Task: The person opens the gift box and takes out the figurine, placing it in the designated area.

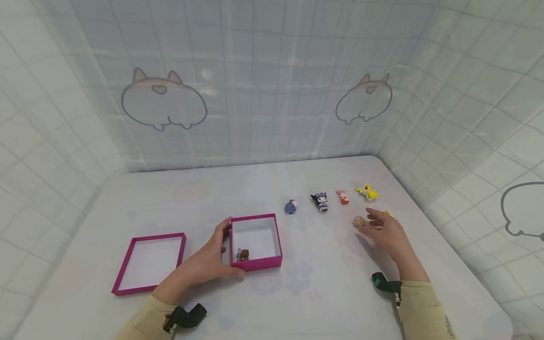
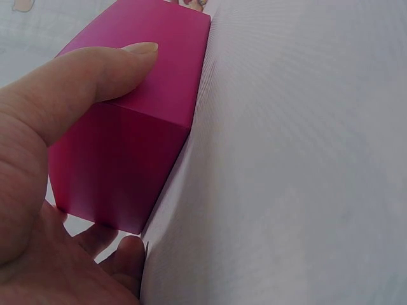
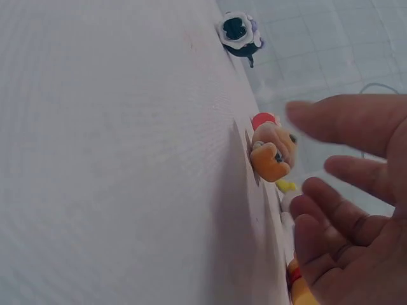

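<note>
A magenta box [image 1: 263, 263] with a white inside stands on the table, holding a small brown and grey figurine [image 1: 243, 255]. My left hand [image 1: 206, 259] grips its left end, thumb [image 2: 121, 70] on the near wall and fingers round the left side. Over at the right, my right hand [image 1: 386, 235] hovers with thumb and fingers apart, nothing between them. Just beyond its fingertips sits a small tan and orange figurine [image 3: 272, 152]. A yellow-orange figurine [image 1: 388, 216] is partly hidden behind that hand.
A matching magenta lid [image 1: 123, 264] lies left of the box, its white inside up. Farther back stand a blue figurine [image 1: 291, 207], a black-and-purple one [image 1: 321, 202], a pink-and-red one [image 1: 342, 197] and a yellow one [image 1: 368, 191]. Grid-patterned curtains [image 1: 263, 94] surround the table.
</note>
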